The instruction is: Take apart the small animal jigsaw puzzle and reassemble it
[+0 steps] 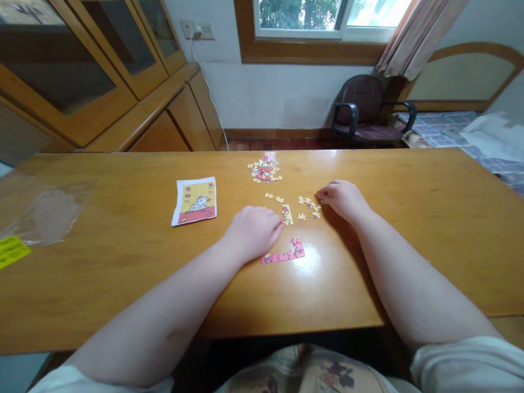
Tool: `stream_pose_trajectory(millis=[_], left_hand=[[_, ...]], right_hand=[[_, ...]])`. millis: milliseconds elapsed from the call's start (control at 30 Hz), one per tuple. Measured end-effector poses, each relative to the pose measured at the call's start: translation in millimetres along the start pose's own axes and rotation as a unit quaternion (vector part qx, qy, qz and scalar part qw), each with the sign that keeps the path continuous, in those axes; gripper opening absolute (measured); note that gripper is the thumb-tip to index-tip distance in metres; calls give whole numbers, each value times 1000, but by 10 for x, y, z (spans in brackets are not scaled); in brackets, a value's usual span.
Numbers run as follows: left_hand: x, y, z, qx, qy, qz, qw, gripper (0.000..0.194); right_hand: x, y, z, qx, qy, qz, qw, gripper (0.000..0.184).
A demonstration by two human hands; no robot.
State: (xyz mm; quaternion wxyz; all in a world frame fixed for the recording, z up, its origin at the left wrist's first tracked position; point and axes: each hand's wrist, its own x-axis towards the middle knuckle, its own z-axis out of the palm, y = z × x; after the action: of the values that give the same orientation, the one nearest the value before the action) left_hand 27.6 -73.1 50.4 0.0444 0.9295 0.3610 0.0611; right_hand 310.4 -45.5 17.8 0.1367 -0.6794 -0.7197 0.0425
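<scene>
My left hand [254, 230] rests curled on the wooden table [123, 262], its fingertips beside a short joined yellow strip of puzzle pieces [287, 214]. Just below it lies an L-shaped run of joined pink puzzle pieces [286, 252]. My right hand [343, 198] lies knuckles-up, fingertips pinched at a few loose yellow pieces [308, 207]. A heap of unsorted pieces [265, 169] sits farther back. The reference picture card [195, 200], showing a white animal on yellow and red, lies to the left.
A crumpled clear plastic bag [49, 210] and a yellow slip [11, 251] lie at the table's left end. Beyond the table stand a dark armchair [366, 112], wooden cabinets [102, 76] and a bed [470, 131] at right.
</scene>
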Motion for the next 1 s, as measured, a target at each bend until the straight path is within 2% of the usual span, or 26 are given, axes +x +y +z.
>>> stream_pose_trajectory(millis=[100, 167, 233, 333, 433, 667, 800, 1000], left_hand=[[-134, 372, -28, 14, -78, 48, 996, 32], [-186, 501, -23, 13, -115, 52, 992, 33], [-202, 538, -18, 14, -134, 52, 990, 39], [-185, 512, -25, 21, -157, 52, 986, 45], [-169, 491, -36, 22, -177, 51, 983, 45], [-181, 500, -25, 10, -176, 48, 983, 45], [-174, 501, -45, 3, -187, 43, 981, 44], [-171, 500, -68, -4, -190, 38, 981, 46]], right_hand=[[-99, -98, -131, 42, -1, 13, 999, 17], [-182, -233, -197, 115, -55, 33, 991, 18], [-259, -393, -235, 191, -132, 34, 972, 16], [-331, -591, -246, 238, -231, -16, 943, 11], [-347, -670, -221, 251, -277, -38, 927, 10], [-345, -642, -68, 290, -296, -42, 909, 15], [-356, -674, -6, 272, -275, -37, 921, 9], [-355, -716, -29, 231, -244, -51, 940, 5]])
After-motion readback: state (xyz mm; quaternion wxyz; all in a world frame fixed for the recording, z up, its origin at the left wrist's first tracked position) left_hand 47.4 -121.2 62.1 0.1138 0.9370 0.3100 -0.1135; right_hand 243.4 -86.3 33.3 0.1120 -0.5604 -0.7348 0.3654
